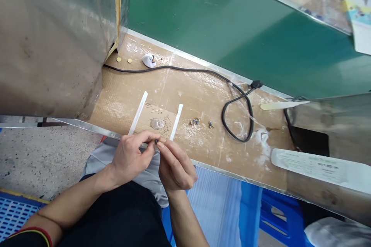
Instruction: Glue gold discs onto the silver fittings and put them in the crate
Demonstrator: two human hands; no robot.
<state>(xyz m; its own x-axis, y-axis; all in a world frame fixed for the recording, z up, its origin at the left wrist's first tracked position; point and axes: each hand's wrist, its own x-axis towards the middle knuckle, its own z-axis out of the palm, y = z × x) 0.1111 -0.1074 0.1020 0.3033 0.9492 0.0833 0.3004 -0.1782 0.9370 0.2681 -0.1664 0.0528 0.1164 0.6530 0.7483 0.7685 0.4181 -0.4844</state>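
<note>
- Left hand (129, 158) and right hand (175, 168): both closed, fingertips pinching a tiny dark metal part (156, 141) just below the round clear plastic disc (157, 124)
- Narrow white strips (138, 112) stand either side of the disc
- Small blue-and-brass fittings (194, 121) lie right of the disc
- A black rubber power cord (185, 68) curves beyond the disc

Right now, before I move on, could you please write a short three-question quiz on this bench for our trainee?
1. How many white strips lie on the cardboard?
2. Which lies between those strips: A) a clear round disc, B) a black power cord, C) brass discs?
3. True or false: the fingertips of the left hand and right hand meet at a small dark part.

Key: 1. Two. 2. A. 3. True.
</note>
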